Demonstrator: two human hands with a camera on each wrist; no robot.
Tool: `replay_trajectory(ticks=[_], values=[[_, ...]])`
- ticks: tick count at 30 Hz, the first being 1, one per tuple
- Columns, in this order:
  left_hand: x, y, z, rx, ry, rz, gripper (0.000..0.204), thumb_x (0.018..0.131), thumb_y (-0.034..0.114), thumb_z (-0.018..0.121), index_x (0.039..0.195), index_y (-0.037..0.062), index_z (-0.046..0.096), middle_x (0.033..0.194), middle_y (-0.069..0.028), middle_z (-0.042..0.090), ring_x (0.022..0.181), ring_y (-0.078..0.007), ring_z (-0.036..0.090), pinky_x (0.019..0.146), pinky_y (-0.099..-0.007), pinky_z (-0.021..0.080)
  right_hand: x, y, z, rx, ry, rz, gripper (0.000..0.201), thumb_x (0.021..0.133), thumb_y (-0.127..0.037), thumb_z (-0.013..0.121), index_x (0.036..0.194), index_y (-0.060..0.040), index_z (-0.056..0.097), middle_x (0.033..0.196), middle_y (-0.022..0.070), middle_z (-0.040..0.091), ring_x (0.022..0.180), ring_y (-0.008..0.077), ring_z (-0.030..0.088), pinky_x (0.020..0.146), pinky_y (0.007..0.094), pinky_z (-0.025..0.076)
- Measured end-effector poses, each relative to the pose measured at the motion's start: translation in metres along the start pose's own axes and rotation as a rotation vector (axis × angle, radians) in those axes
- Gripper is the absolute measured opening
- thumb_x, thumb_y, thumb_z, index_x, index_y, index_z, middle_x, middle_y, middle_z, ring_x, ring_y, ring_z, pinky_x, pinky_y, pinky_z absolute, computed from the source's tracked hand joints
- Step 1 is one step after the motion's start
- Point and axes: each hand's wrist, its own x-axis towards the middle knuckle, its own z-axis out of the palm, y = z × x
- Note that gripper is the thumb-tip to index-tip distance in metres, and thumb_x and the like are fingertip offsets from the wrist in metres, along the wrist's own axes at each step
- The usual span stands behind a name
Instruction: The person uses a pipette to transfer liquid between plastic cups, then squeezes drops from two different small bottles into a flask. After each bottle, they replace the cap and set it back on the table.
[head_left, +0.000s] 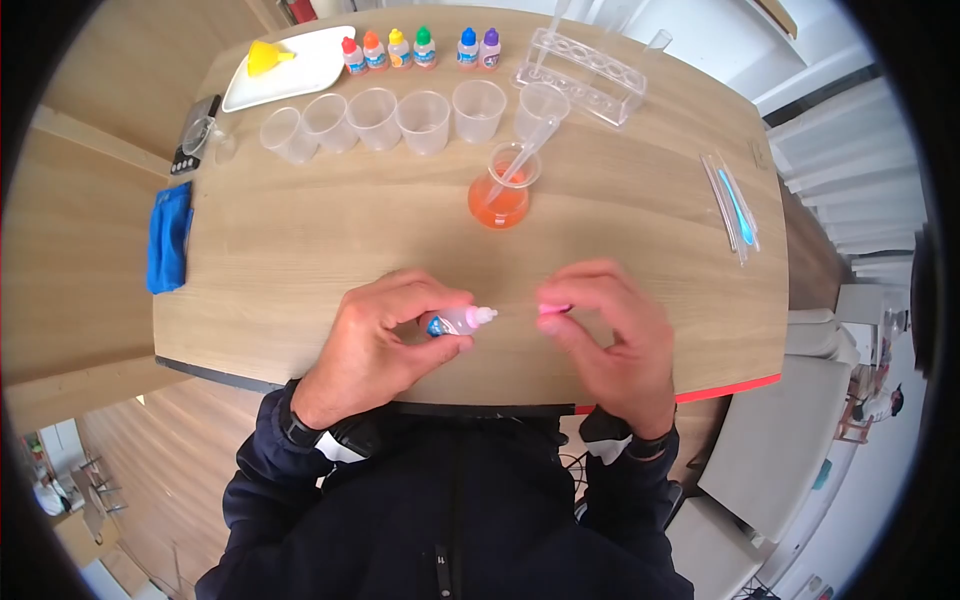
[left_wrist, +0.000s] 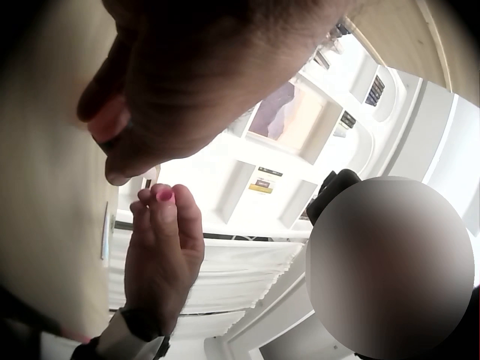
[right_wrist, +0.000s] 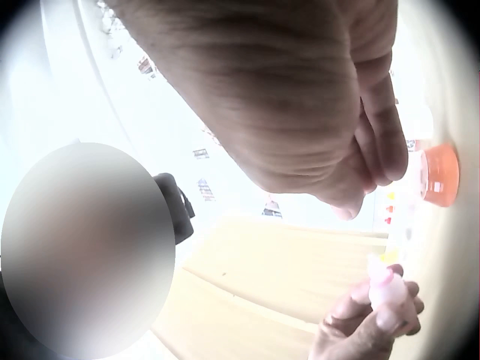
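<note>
My left hand [head_left: 375, 335] holds a small dropper bottle [head_left: 457, 320] with a blue label, pink collar and bare white nozzle, tipped sideways with the nozzle pointing right. Between thumb and fingertips my right hand [head_left: 625, 335] pinches a pink cap [head_left: 552, 308], a short gap from the nozzle. In the right wrist view the uncapped bottle [right_wrist: 386, 291] shows pale pink in the left fingers. The left wrist view shows the pink cap [left_wrist: 165, 194] at the right fingertips. Beyond both hands stands a conical flask [head_left: 500, 205] of orange liquid, a plastic pipette [head_left: 525, 158] leaning in it.
Several clear cups [head_left: 423, 122] form a row behind the flask. Capped dropper bottles [head_left: 398, 50], a white tray [head_left: 310, 75] with a yellow funnel [head_left: 266, 58], and a test tube rack [head_left: 585, 75] line the back. A blue cloth [head_left: 170, 237] lies left, wrapped stirrers [head_left: 735, 207] right.
</note>
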Motion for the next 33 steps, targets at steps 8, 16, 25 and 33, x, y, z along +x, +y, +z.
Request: replay_trajectory(ticks=[8, 16, 25, 33], values=[[0.038, 0.028, -0.025, 0.276, 0.139, 0.102, 0.037, 0.082, -0.004, 0.091, 0.117, 0.0006, 0.082, 0.098, -0.0065, 0.074, 0.088, -0.0167, 0.065, 0.083, -0.0312, 0.054, -0.007, 0.056, 0.004, 0.255, 0.212, 0.236, 0.016, 0.103, -0.003, 0.077, 0.118, 0.0003, 0.075, 0.106, 0.0054, 0.073, 0.097, 0.0141, 0.071, 0.089, 0.0303, 0.058], [0.092, 0.053, -0.039, 0.719, 0.139, 0.383, 0.035, 0.082, -0.003, 0.090, 0.116, 0.0014, 0.080, 0.097, -0.0092, 0.071, 0.085, -0.0228, 0.066, 0.076, -0.0366, 0.056, -0.010, 0.061, 0.003, 0.284, 0.263, 0.272, 0.016, 0.103, -0.006, 0.077, 0.118, 0.0008, 0.075, 0.103, 0.0053, 0.073, 0.096, 0.0134, 0.070, 0.088, 0.0299, 0.057], [0.112, 0.070, -0.041, 1.064, -0.045, 0.516, 0.035, 0.078, -0.001, 0.090, 0.110, 0.0025, 0.077, 0.099, -0.0103, 0.071, 0.092, -0.0321, 0.071, 0.078, -0.0425, 0.058, -0.011, 0.061, 0.001, 0.261, 0.279, 0.242, 0.016, 0.101, -0.004, 0.079, 0.116, 0.0015, 0.075, 0.102, 0.0069, 0.073, 0.093, 0.0150, 0.071, 0.082, 0.0303, 0.057], [0.119, 0.074, -0.039, 1.142, -0.098, 0.549, 0.031, 0.080, 0.001, 0.088, 0.109, 0.0029, 0.076, 0.096, -0.0091, 0.070, 0.091, -0.0310, 0.070, 0.077, -0.0428, 0.058, -0.010, 0.057, -0.002, 0.232, 0.270, 0.225, 0.015, 0.101, -0.003, 0.079, 0.114, 0.0013, 0.075, 0.102, 0.0076, 0.074, 0.092, 0.0150, 0.070, 0.080, 0.0298, 0.057]])
